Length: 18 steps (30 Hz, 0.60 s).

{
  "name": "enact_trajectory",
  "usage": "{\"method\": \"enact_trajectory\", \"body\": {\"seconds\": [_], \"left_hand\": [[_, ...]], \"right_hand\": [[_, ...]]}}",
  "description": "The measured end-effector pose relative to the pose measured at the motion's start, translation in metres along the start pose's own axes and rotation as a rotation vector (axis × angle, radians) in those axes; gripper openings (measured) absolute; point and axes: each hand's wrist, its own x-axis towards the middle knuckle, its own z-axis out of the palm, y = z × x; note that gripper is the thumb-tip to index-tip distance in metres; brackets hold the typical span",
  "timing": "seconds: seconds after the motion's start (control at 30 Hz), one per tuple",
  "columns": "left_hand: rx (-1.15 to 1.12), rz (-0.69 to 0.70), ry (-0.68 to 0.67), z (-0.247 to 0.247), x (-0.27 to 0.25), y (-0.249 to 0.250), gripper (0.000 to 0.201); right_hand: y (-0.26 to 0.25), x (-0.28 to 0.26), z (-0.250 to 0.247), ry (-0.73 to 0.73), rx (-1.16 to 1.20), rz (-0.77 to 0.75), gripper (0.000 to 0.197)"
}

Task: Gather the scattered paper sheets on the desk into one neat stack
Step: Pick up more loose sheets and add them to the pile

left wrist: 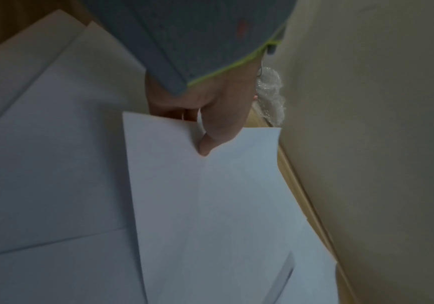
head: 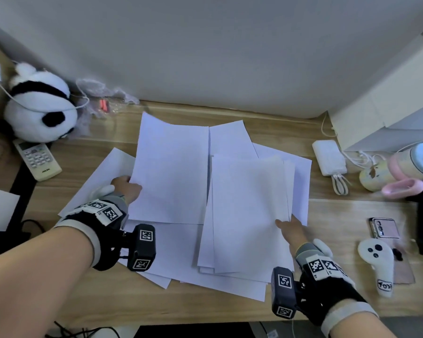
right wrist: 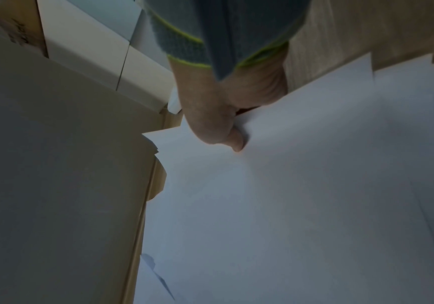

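Pinching a single sheet point(head: 171, 172) at its left edge, the left hand point(head: 126, 189) has its thumb on top and fingers curled beneath; the left wrist view shows the thumb point(left wrist: 210, 142) pressing the paper into a slight crease. The right hand point(head: 292, 230) grips a small stack point(head: 248, 213) at its right edge, thumb point(right wrist: 236, 142) over the top sheet, fingers hidden under it. Both forearms reach in from the near edge of the table point(head: 83, 301), wrists roughly level, each wearing a dark glove-like strap with a tagged camera block.

More loose sheets point(head: 205, 242) lie fanned and overlapping on the table beneath and between the two held bundles. At far left sit a panda toy point(head: 40, 108) and a remote point(head: 37, 158). To the right are a power bank point(head: 329, 157), a phone point(head: 383, 228) and a white controller point(head: 379, 264), all apart from the paper.
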Motion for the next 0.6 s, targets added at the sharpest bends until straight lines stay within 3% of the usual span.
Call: {"method": "enact_trajectory", "body": {"seconds": [0.07, 0.3, 0.37, 0.47, 0.6], "left_hand": [[-0.071, 0.057, 0.033, -0.003, -0.003, 0.01, 0.025], [-0.446, 0.251, 0.097, -0.016, -0.031, 0.069, 0.019], [-0.576, 0.28, 0.033, -0.012, -0.044, 0.081, 0.013], [-0.732, 0.275, -0.118, 0.0, -0.059, 0.091, 0.021], [-0.668, 0.291, -0.193, 0.027, -0.072, 0.081, 0.021]], "right_hand": [[-0.001, 0.0, -0.001, -0.004, -0.014, 0.007, 0.048], [-0.008, -0.01, -0.005, -0.048, -0.033, 0.027, 0.044], [-0.01, -0.012, -0.006, -0.078, -0.034, 0.035, 0.045], [-0.011, -0.017, -0.007, -0.079, -0.027, 0.044, 0.046], [-0.008, -0.018, -0.01, -0.1, 0.109, 0.055, 0.047]]}}
